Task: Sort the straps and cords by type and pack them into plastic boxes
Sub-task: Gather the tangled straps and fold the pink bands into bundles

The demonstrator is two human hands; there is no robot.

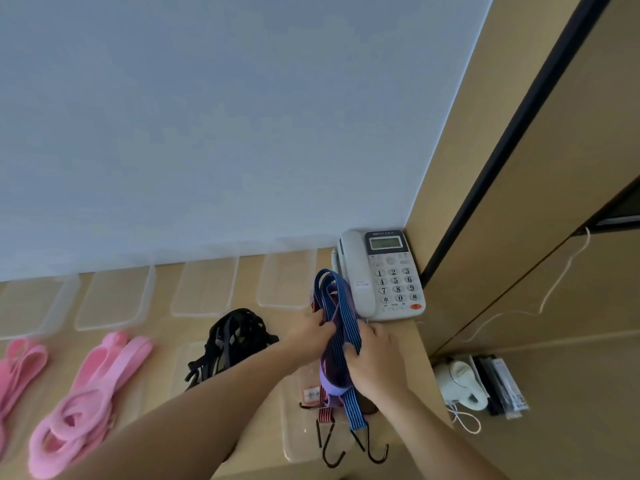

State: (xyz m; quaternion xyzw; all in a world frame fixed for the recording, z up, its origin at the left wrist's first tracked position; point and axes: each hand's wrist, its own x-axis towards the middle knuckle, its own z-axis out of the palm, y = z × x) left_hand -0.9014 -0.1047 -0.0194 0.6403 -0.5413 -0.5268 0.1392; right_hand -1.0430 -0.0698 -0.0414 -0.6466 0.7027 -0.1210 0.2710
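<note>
- This looks like an office or a guest room, not a workshop.
- A corded desk telephone (381,275) with a keypad and a small display sits in the back corner of the bench (166,327).
- The bench is tan wood laminate, matched by tall cabinet panels (554,202) edged with a dark trim strip.
- Behind it is a plain pale wall (207,116).
- A small white corded appliance (459,384) lies on a lower surface.

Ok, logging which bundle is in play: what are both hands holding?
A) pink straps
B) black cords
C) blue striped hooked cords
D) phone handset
C: the left hand and right hand both grip the blue striped hooked cords, while the pink straps and black cords lie apart, untouched.
</note>
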